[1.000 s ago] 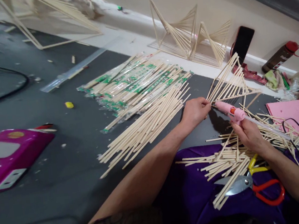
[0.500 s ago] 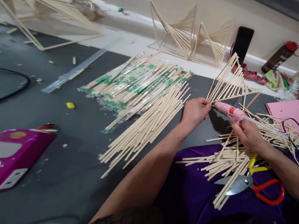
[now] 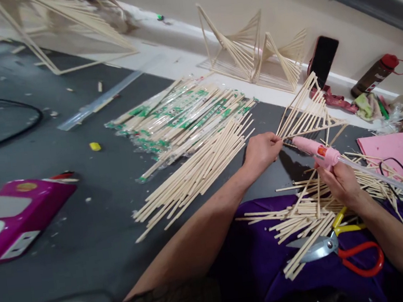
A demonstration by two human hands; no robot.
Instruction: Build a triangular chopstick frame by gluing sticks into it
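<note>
My left hand (image 3: 262,151) is closed in a pinch on the corner of a small fan-shaped stick structure (image 3: 306,112) that stands on the dark floor. My right hand (image 3: 340,182) is wrapped round a pink glue gun (image 3: 316,150); its nozzle points at the corner beside my left fingers, and a clear glue stick juts out of its back. A heap of cut sticks (image 3: 306,214) lies under my right hand, partly on the purple cloth (image 3: 265,260) over my lap.
Loose chopsticks (image 3: 196,171) and green-wrapped packs (image 3: 179,114) lie to the left. Scissors (image 3: 343,248) rest on my lap. Finished stick models (image 3: 251,50) stand by the wall, with a phone (image 3: 323,61), a bottle (image 3: 378,74), pink paper (image 3: 391,151) and a magenta box (image 3: 16,215) around.
The glue gun has drawn back slightly to the right and tilted, with my right hand. My left hand keeps its pinch on the structure's corner.
</note>
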